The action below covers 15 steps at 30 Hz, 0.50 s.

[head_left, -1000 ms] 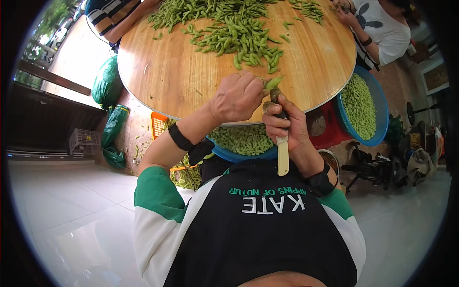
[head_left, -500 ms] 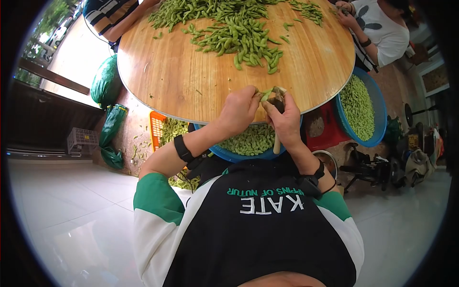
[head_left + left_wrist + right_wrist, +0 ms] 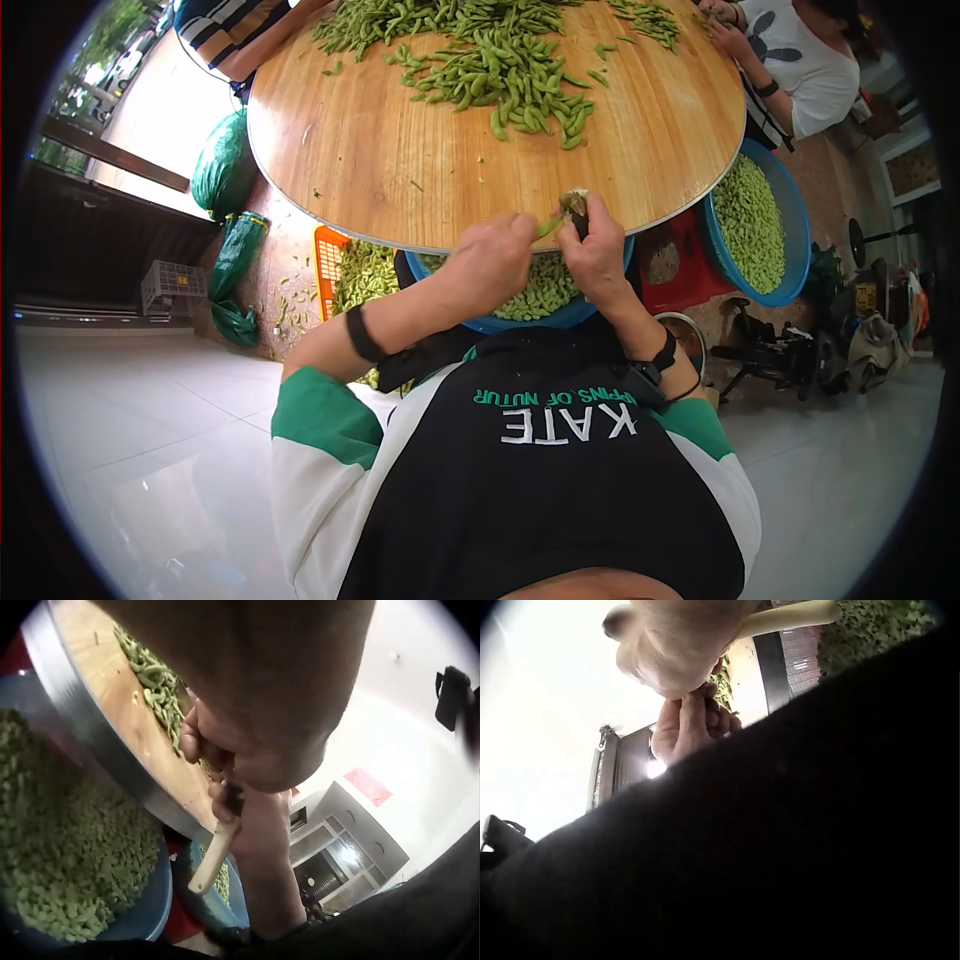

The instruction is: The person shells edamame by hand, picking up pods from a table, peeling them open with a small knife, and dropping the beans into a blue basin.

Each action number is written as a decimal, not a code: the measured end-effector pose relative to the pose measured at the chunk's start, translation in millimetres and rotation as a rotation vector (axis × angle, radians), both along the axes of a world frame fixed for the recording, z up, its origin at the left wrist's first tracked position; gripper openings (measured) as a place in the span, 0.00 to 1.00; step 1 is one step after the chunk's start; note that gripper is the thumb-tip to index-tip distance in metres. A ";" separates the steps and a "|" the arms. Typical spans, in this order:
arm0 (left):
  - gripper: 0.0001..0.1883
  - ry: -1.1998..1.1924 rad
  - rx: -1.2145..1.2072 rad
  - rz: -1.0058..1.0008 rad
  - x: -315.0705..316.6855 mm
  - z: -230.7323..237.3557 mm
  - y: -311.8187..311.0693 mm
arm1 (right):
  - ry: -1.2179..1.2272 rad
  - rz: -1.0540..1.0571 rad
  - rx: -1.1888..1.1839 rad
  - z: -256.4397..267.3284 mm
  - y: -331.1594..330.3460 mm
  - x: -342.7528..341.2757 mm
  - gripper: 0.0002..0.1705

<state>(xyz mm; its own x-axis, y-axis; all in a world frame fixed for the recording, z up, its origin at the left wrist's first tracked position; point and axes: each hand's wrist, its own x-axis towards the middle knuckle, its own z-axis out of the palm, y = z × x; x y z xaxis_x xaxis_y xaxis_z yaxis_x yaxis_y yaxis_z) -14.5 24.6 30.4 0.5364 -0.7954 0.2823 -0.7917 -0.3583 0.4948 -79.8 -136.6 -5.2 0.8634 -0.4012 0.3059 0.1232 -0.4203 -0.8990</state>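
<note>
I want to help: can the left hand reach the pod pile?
Probably yes: mostly bare tabletop lies between the left hand and the pod pile, though that hand seems to pinch a green pod.

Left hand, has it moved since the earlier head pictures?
Yes: the left hand has drawn back, from over the round wooden table to its near edge.

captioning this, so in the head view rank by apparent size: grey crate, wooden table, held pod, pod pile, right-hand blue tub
1. Wooden table
2. Pod pile
3. Right-hand blue tub
4. Grey crate
5. Held pod, as far as it shows
</note>
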 end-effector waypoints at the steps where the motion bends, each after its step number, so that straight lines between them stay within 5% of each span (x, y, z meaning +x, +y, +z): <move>1: 0.06 -0.009 0.045 0.008 2.9 8.0 16.2 | -0.002 0.006 0.000 3.8 -3.4 -4.2 0.11; 5: 0.07 0.012 0.551 -0.046 18.5 49.6 95.1 | 0.111 0.294 0.012 7.6 -8.2 -24.8 0.10; 9: 0.10 -0.132 0.644 -0.022 32.4 56.0 121.7 | 0.026 0.382 -0.265 0.7 -7.9 -25.3 0.11; 13: 0.15 -0.036 0.329 0.118 83.8 33.6 60.3 | 0.031 0.350 -0.092 -0.5 -7.7 -23.7 0.11; 15: 0.14 -0.189 0.068 -0.068 107.3 15.8 18.4 | 0.063 0.338 -0.047 2.7 -8.8 -24.3 0.11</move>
